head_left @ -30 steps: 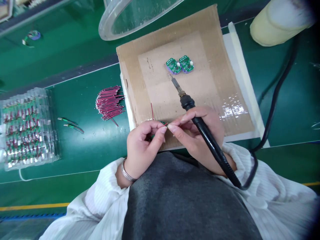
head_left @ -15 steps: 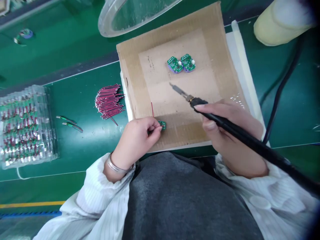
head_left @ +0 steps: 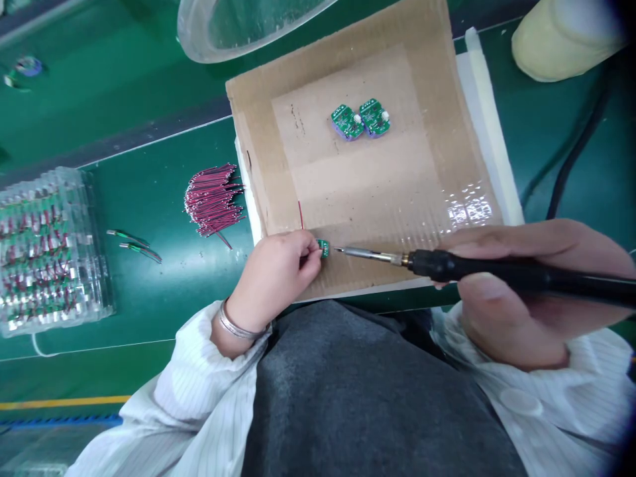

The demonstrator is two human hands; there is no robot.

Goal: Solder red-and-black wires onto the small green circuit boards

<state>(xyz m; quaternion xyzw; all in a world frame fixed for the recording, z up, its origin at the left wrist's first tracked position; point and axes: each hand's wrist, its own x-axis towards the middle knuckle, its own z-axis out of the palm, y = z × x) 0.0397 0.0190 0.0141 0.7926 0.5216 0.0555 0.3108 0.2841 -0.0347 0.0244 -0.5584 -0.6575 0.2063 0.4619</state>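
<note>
Pinched in my left hand [head_left: 285,265] is a small green circuit board [head_left: 324,248], mostly hidden by the fingers. A red wire [head_left: 301,215] sticks up from behind that hand. My right hand [head_left: 527,285] is closed around the black handle of a soldering iron [head_left: 422,262]. The iron's tip points left, a short way to the right of the small board. Farther up on the cardboard sheet [head_left: 377,192], two larger green circuit boards [head_left: 346,122] lie side by side, each with a white connector.
A bundle of red and black wires [head_left: 213,199] lies left of the cardboard. Beyond it are two loose wired pieces [head_left: 134,246] and a clear tray stack [head_left: 50,252] of wired parts. A clear plastic tub [head_left: 199,40] and a yellowish container [head_left: 561,46] stand at the back.
My right hand has brought the soldering iron down and turned it nearly level, its tip now close to the small board. My left hand keeps its pinch in nearly the same place.
</note>
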